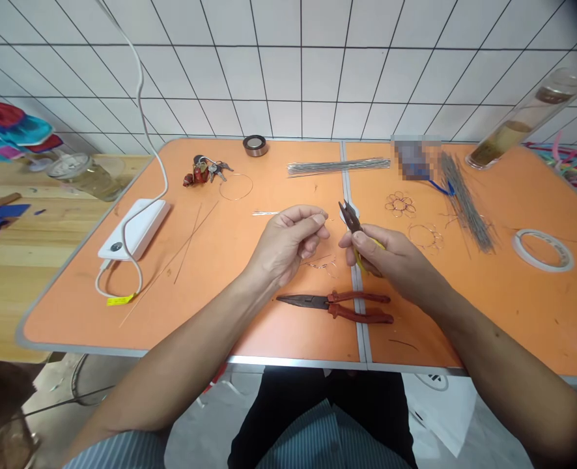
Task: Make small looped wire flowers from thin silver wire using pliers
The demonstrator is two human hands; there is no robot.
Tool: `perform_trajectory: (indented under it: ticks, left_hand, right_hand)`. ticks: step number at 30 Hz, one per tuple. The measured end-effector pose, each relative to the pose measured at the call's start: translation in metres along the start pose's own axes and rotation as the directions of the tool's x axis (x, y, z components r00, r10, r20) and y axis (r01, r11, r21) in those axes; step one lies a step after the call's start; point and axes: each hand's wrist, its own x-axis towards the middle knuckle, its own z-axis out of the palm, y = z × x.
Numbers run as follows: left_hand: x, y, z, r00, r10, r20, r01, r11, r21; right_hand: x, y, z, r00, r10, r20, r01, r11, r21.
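Observation:
Over the middle of the orange table, my left hand point(293, 241) has thumb and forefinger pinched on something too small to make out. My right hand point(389, 257) is closed around small pliers point(351, 220) with yellow handles, their dark jaws pointing up and left and slightly parted. A short gap separates the pliers' tips from my left fingertips. Larger red-handled pliers point(335, 306) lie below both hands. Thin bent wire point(323, 263) rests on the table between the hands. A flower-shaped wire piece point(400, 204) lies beyond my right hand.
Straight wires point(338, 167) lie at the back, with a wire bundle point(469, 202) and tape roll point(542, 250) to the right. A bottle point(523, 124) stands behind. Keys point(215, 169), dark tape point(255, 146) and a white power bank point(135, 229) with a cable are on the left.

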Motion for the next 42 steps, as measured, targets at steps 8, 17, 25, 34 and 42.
perform_trajectory:
  ticks: [8, 17, 25, 34, 42]
  left_hand:
    - [-0.004, 0.001, 0.005, 1.0, 0.027, -0.007, -0.026, 0.998, 0.063]
    - [-0.005, -0.003, 0.005, 1.0, 0.027, -0.012, -0.024, 0.989, 0.144]
    - [-0.005, -0.002, 0.006, 0.999, 0.037, -0.007, -0.035, 0.985, 0.166]
    - [-0.005, -0.005, 0.003, 0.999, 0.044, 0.005, -0.044, 0.978, 0.205]
    - [-0.008, -0.003, 0.005, 0.999, 0.041, 0.004, -0.04, 0.972, 0.232]
  right_hand:
    - [0.005, 0.017, 0.005, 0.914, -0.344, -0.216, 0.034, 0.594, -0.803]
    - [0.007, 0.023, 0.007, 0.813, -0.562, -0.153, 0.02, 0.29, -0.957]
    - [0.008, 0.025, 0.006, 0.751, -0.655, -0.083, 0.053, 0.185, -0.981]
    - [0.009, 0.027, 0.006, 0.698, -0.713, -0.06, 0.073, 0.154, -0.985]
    - [0.006, 0.021, 0.006, 0.768, -0.633, -0.095, 0.046, 0.203, -0.978]
